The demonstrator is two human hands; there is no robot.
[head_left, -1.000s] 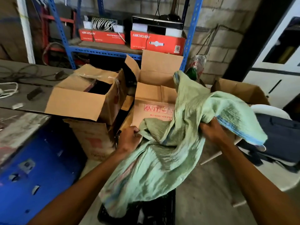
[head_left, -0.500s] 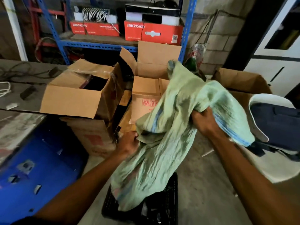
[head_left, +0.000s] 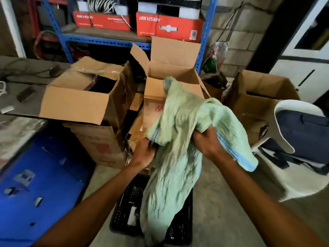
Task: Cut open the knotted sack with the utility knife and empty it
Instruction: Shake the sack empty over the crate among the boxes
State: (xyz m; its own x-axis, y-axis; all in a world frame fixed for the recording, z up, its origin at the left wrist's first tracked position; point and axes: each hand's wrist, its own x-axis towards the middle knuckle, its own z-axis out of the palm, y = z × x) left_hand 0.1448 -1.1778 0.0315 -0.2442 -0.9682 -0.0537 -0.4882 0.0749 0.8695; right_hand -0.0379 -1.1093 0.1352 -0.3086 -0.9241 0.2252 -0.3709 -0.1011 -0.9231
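1. My left hand [head_left: 145,154] grips the lower left fold of the green sack [head_left: 179,139], fingers curled under the cloth near its blue-striped edge.
2. My right hand [head_left: 207,141] is clenched on a bunch of the same sack higher up, on its right side, with a flap draping over my wrist and hanging off to the right.
3. The sack is lifted between my hands, crumpled and limp. Its top corner rises in front of the open cardboard box [head_left: 170,81] in the middle, and its long lower part hangs down into the black plastic crate [head_left: 124,207] on the floor in front of me.
4. Small pale and dark items lie in the crate beside the sack; I cannot tell what they are.
5. I cannot see the utility knife anywhere.
6. To the left stands another open box [head_left: 76,106] stacked on a carton, with a blue bin [head_left: 35,184] below it.
7. To the right is a white chair [head_left: 292,111] with dark cloth on it.
8. Behind, red boxes [head_left: 169,24] sit on a blue shelf [head_left: 106,41].
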